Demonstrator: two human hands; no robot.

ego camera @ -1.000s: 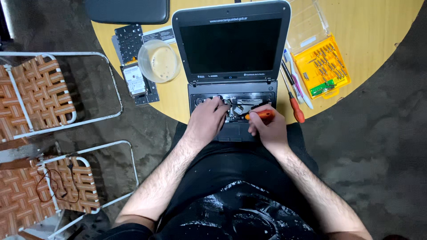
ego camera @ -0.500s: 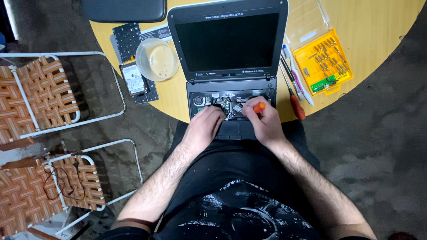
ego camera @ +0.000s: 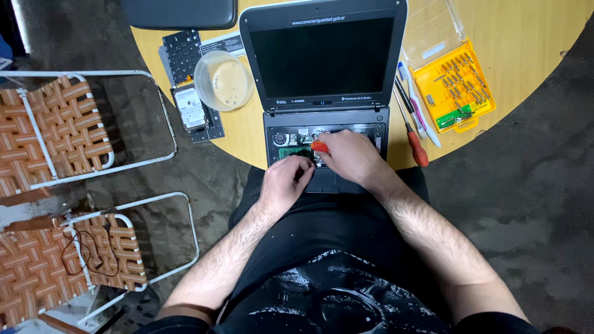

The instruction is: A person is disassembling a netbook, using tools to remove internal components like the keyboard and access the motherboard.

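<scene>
- Seen from the head camera I am watching, a small dark laptop (ego camera: 326, 93) sits open at the near edge of a round wooden table (ego camera: 532, 37), its screen dark and its keyboard already off, so the inner boards show in the base.
- The removed keyboard (ego camera: 183, 54) lies to the left of the laptop, with a bare hard drive (ego camera: 190, 108) and a clear plastic bowl (ego camera: 224, 80) just beside it; I judge the strip-down well under way, not finished.
- The right hand (ego camera: 351, 158) is closed around an orange-handled screwdriver (ego camera: 319, 146), its tip down among the exposed parts; what it touches I cannot tell.
- The left hand (ego camera: 286, 182) rests curled on the front edge of the base, fingers bent against the open bay; I cannot tell whether it pinches anything.
- A yellow bit case (ego camera: 453, 86) stands open to the right, with a red-handled screwdriver (ego camera: 417, 145) and pens lying between it and the laptop.
- By my reading, parts remain seated in the base, so work inside the machine is still left.
- Two folding chairs (ego camera: 59, 133) with woven orange seats stand on the floor to the left.
</scene>
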